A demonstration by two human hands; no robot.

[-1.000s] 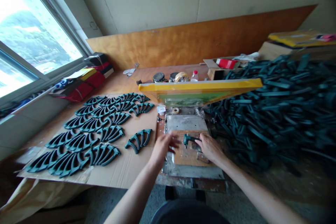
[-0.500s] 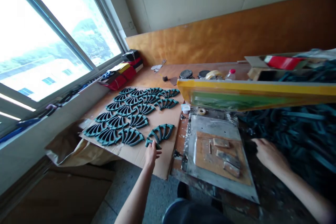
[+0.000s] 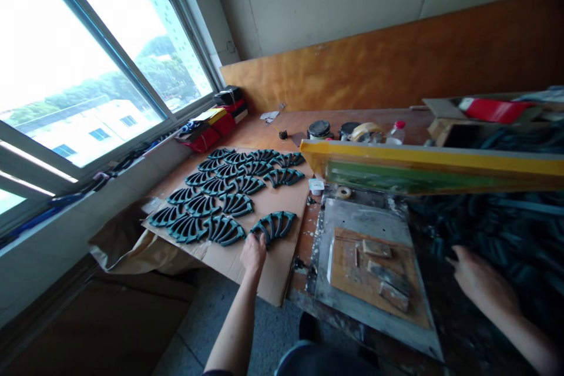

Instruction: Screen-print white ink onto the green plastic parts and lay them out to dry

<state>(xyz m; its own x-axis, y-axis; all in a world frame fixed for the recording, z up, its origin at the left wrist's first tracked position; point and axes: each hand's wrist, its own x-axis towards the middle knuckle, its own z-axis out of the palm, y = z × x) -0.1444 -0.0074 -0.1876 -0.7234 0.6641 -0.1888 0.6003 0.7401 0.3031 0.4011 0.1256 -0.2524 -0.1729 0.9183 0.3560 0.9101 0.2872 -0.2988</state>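
Observation:
My left hand [image 3: 254, 251] is closed at the near left end of a fan-shaped group of dark green curved pieces [image 3: 275, 227]; what its fingers hold, if anything, is hidden. The group lies on a cardboard sheet [image 3: 275, 282], where several rows of like pieces [image 3: 224, 229] spread to the left and behind. Over on the right, my right hand [image 3: 480, 276] is at the near edge of a big heap of dark green pieces [image 3: 511, 235]. Its fingers are blurred against the dark heap.
Between my hands is a metal plate [image 3: 352, 214] bearing a wooden board [image 3: 348, 270] with small blocks. A yellow-edged frame [image 3: 432, 155] stands tilted up behind it. Jars [image 3: 318, 129], a tape roll and a red-capped bottle [image 3: 396, 132] stand farther back.
The piece seen under my left hand is now hidden by the hand, whose fingers have drawn together at the fan's end. My right hand has moved right along the heap. The view has shifted slightly.

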